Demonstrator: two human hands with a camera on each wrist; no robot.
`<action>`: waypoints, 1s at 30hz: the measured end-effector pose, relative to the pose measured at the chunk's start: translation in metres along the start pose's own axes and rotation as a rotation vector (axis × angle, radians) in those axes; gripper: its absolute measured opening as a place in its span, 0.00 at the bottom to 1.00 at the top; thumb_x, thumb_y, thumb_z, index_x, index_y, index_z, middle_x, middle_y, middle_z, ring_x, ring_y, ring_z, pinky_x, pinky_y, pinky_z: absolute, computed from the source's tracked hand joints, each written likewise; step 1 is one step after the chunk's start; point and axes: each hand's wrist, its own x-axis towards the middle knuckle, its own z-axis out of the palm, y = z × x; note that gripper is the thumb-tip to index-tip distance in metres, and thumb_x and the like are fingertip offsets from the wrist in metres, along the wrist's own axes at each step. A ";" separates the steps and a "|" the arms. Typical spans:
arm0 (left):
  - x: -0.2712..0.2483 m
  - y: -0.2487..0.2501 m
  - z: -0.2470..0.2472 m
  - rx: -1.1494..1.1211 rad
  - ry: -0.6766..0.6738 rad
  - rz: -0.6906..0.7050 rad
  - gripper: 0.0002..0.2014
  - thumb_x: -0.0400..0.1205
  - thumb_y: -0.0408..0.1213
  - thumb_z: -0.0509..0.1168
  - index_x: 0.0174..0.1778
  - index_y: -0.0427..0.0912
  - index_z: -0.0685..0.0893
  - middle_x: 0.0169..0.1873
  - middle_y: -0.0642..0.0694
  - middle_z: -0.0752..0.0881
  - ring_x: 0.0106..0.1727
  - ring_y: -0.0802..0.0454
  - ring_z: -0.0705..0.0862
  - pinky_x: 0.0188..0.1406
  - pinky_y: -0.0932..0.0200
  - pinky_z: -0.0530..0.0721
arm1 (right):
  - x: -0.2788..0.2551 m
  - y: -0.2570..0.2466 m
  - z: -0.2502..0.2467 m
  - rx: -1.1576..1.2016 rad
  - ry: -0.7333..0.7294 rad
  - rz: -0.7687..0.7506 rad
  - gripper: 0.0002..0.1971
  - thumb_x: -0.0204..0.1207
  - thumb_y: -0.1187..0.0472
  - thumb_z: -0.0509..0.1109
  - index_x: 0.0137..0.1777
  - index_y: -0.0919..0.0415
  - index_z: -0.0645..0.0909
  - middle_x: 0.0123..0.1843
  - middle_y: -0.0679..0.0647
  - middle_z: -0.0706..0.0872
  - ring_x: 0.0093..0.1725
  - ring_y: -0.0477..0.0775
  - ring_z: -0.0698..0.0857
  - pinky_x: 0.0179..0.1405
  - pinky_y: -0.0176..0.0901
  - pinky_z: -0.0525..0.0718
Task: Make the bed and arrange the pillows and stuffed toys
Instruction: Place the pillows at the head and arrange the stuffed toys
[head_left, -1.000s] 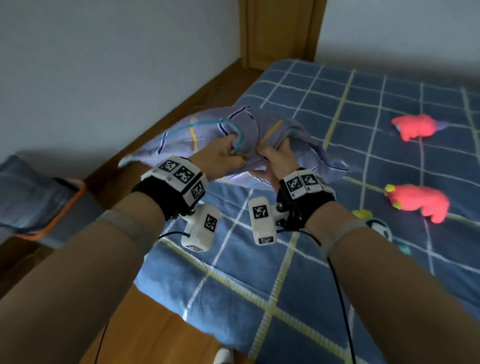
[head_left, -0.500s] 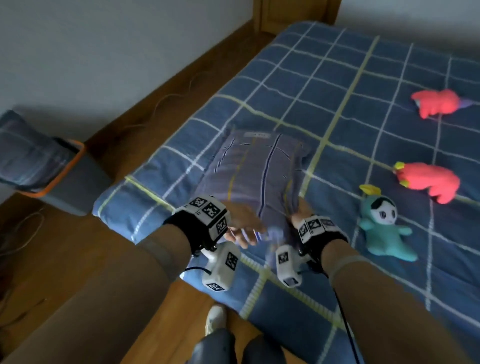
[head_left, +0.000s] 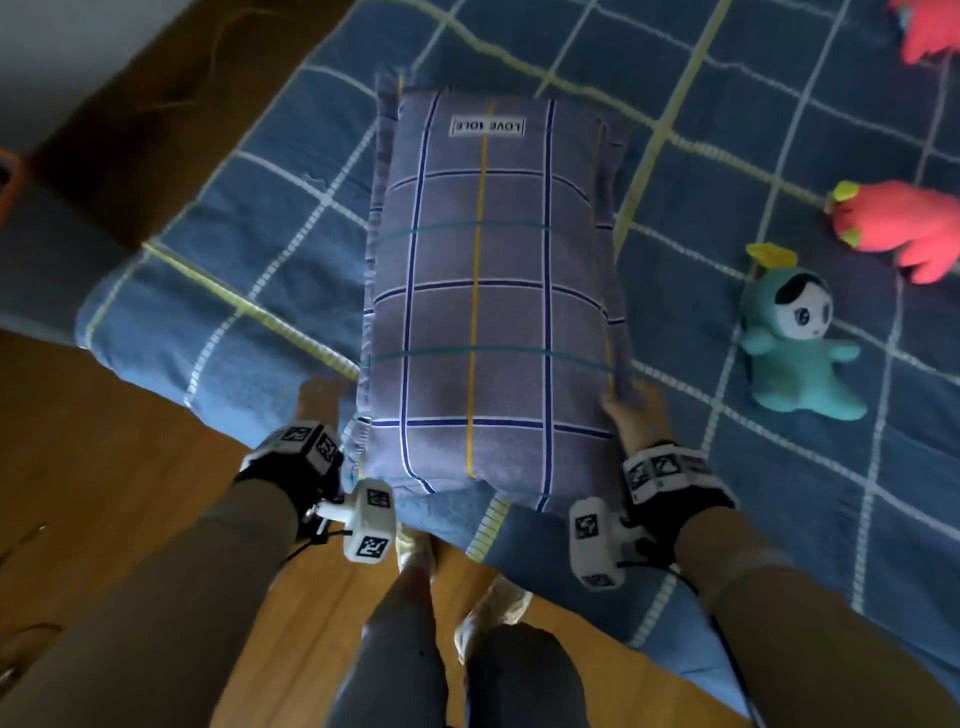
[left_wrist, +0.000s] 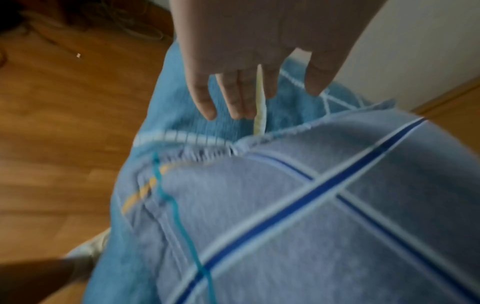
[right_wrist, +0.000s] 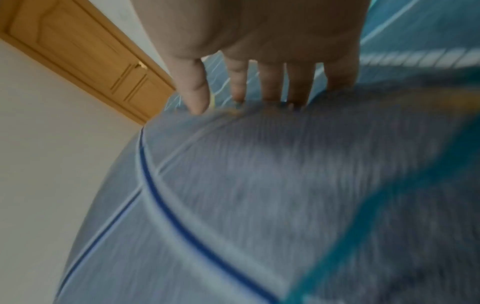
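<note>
A grey-lilac checked pillow (head_left: 488, 312) lies flat on the blue plaid bed cover (head_left: 234, 218), its long side running away from me. My left hand (head_left: 318, 400) hovers at the pillow's near left edge; in the left wrist view the left hand (left_wrist: 246, 86) has straight fingers over the cover and holds nothing. My right hand (head_left: 635, 410) is at the near right edge; in the right wrist view the right hand (right_wrist: 262, 82) has straight fingers whose tips touch the pillow (right_wrist: 259, 185). A teal doll (head_left: 797, 343) and two pink plush toys (head_left: 906, 228) (head_left: 930, 31) lie to the right.
The bed's near edge is right in front of my legs (head_left: 405, 665), which stand on a wooden floor (head_left: 104, 441). A box with an orange rim (head_left: 8, 179) sits at the far left. A wooden door frame (right_wrist: 78, 55) and a pale wall show behind the bed.
The pillow was bunched up and lifted in both hands; it now lies flat on the bed. Both hands have let go and moved apart to its two sides.
</note>
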 end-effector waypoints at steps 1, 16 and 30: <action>0.003 0.003 0.014 -0.012 -0.037 0.023 0.16 0.86 0.34 0.54 0.56 0.20 0.76 0.70 0.31 0.76 0.66 0.44 0.77 0.51 0.50 0.77 | 0.002 0.007 0.015 0.008 -0.040 -0.034 0.33 0.62 0.53 0.74 0.65 0.67 0.73 0.62 0.63 0.79 0.54 0.60 0.82 0.54 0.45 0.76; 0.046 0.026 -0.024 0.256 -0.202 0.053 0.25 0.82 0.45 0.64 0.69 0.31 0.77 0.71 0.32 0.77 0.72 0.39 0.75 0.68 0.56 0.70 | 0.015 -0.031 0.075 -0.182 -0.059 0.100 0.20 0.68 0.71 0.73 0.53 0.61 0.64 0.37 0.52 0.72 0.39 0.54 0.75 0.47 0.44 0.71; 0.034 0.022 0.020 -0.194 -0.481 0.221 0.25 0.59 0.56 0.71 0.45 0.44 0.79 0.41 0.42 0.85 0.46 0.49 0.82 0.55 0.51 0.79 | 0.010 -0.032 0.086 -0.189 -0.213 0.174 0.26 0.84 0.54 0.57 0.80 0.56 0.60 0.80 0.59 0.67 0.75 0.65 0.70 0.70 0.50 0.69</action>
